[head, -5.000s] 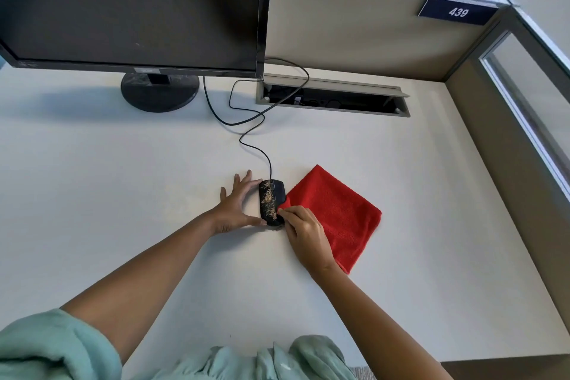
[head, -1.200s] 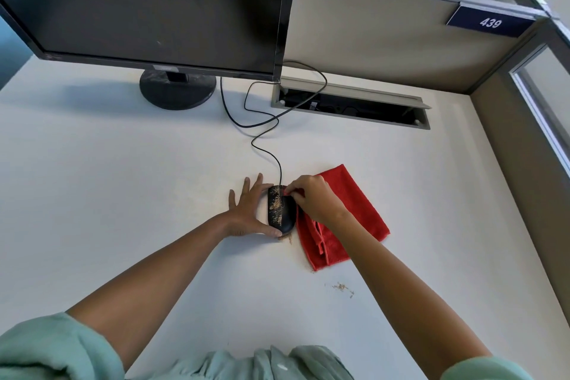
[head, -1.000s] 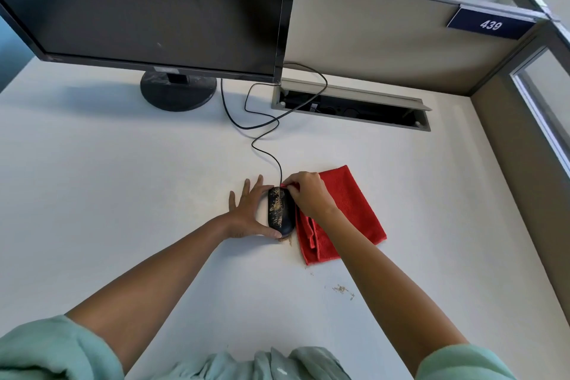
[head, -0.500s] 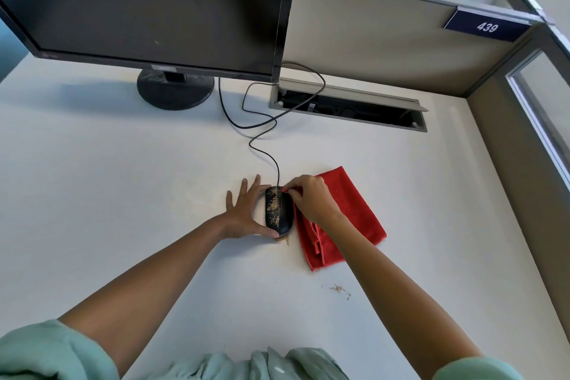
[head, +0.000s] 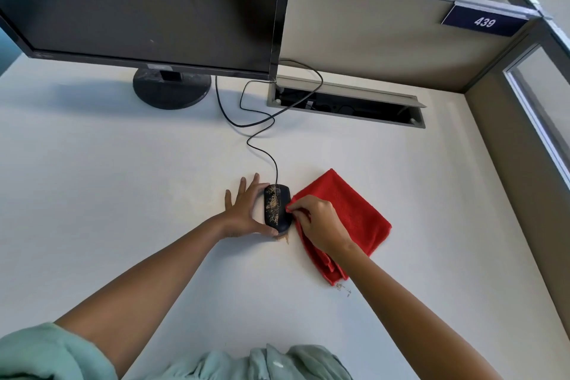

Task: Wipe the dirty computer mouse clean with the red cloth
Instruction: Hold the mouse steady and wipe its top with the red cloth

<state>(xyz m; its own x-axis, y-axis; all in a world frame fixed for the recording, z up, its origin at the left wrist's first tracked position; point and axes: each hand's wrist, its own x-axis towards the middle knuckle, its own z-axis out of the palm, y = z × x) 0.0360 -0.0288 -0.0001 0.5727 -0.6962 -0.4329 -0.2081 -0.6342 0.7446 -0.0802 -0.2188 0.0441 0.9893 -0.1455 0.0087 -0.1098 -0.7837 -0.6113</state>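
Observation:
A black wired computer mouse (head: 276,209) lies on the white desk, its top speckled with tan crumbs. My left hand (head: 245,210) steadies it from the left, fingers straight along its side and the thumb at its near end. My right hand (head: 317,223) pinches a corner of the red cloth (head: 351,213) against the mouse's right side. The rest of the cloth lies bunched on the desk under and to the right of that hand.
Tan crumbs lie on the desk (head: 108,194) just below the mouse (head: 283,237) and by the cloth's near corner (head: 343,288). The mouse cable (head: 262,133) runs back to an open cable tray (head: 345,103). A monitor (head: 148,3) stands at the back left. Partition walls close off the back and right.
My right hand has slid with the cloth from the mouse's far end toward its near right side. My left hand and the mouse stay where they were.

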